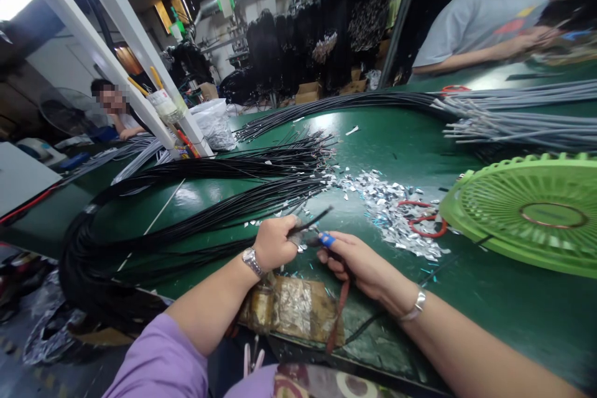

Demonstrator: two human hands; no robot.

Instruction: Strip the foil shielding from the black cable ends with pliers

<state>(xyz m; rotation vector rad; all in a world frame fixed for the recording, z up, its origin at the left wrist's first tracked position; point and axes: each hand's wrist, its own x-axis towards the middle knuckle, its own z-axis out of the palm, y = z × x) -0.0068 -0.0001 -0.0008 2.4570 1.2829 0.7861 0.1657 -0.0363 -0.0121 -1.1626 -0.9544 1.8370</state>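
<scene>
My left hand [274, 242] is closed round the end of a thin black cable [311, 221] that sticks out to the right above the green table [489, 298]. My right hand [357, 261] is closed on a small tool with a blue tip [327, 239], held close to the cable's end. A dark strap hangs from that hand. A large bundle of black cables [186, 211] fans out to the left of my hands. Silver foil scraps [392, 211] lie just beyond them.
A green fan grille [532, 211] lies at the right. Red-handled scissors [422, 224] rest among the scraps. Grey cables [522, 118] stretch across the far right. A foil-wrapped pad [289, 308] sits at the table edge. Other people sit at the far left and top right.
</scene>
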